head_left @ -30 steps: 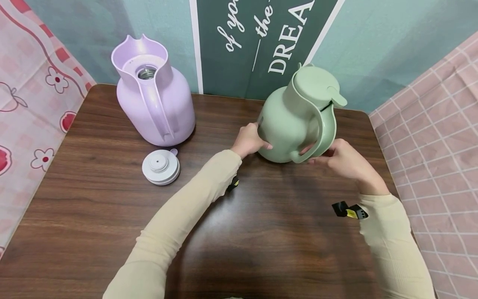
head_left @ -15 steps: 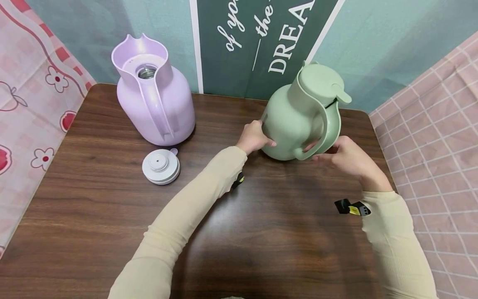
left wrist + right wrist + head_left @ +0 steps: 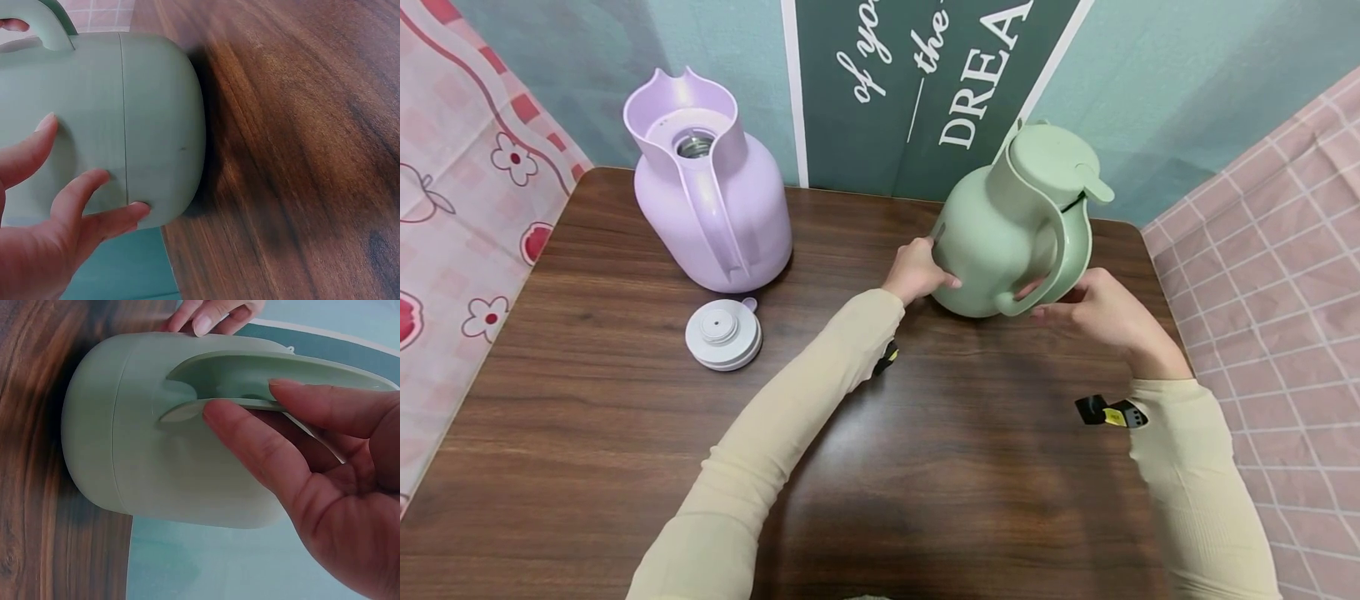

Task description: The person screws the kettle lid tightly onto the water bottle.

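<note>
The green thermos jug [image 3: 988, 242] stands at the back right of the table, its lid [image 3: 1054, 158] on top. My left hand [image 3: 915, 272] presses its spread fingers against the jug's left side, as the left wrist view shows, low on the body [image 3: 161, 112]. On the other side my right hand [image 3: 1101, 312] pinches the lower part of the handle [image 3: 219, 362] between thumb and fingers. A lilac thermos jug [image 3: 752, 200] with a bare neck stands at the back left. In front of it lies a round white stopper [image 3: 724, 335] with a small tab.
The brown wooden table [image 3: 880, 500] ends at a fabric backdrop with a dark green lettered panel [image 3: 902, 100]. A pink tile-patterned cloth [image 3: 1285, 275] borders the right edge, close to my right forearm. A flowered cloth [image 3: 467, 208] hangs on the left.
The green thermos jug has shifted a little to the right and toward the back, both hands moving with it. The lilac jug and the stopper have stayed put.
</note>
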